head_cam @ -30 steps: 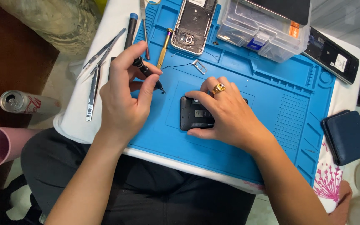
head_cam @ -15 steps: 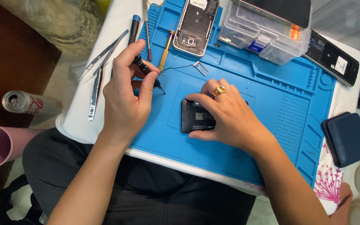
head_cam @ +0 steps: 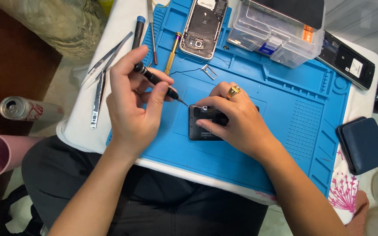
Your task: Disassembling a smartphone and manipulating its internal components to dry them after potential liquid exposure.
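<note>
Two hands are working a small black device on a blue repair mat.

The left hand is pinching a thin black screwdriver between thumb and fingers, closed snugly around the shaft, with the tip angling toward four o'clock and meeting the top edge of the small black device. The right hand is lying over the device, fingers curled down on it and pressing it flat, a gold ring on one finger. The device is sitting near the middle of the blue mat. At twelve o'clock from it an opened phone body is lying; at one o'clock a clear plastic parts box; at ten o'clock, off the mat, metal tweezers.
</note>
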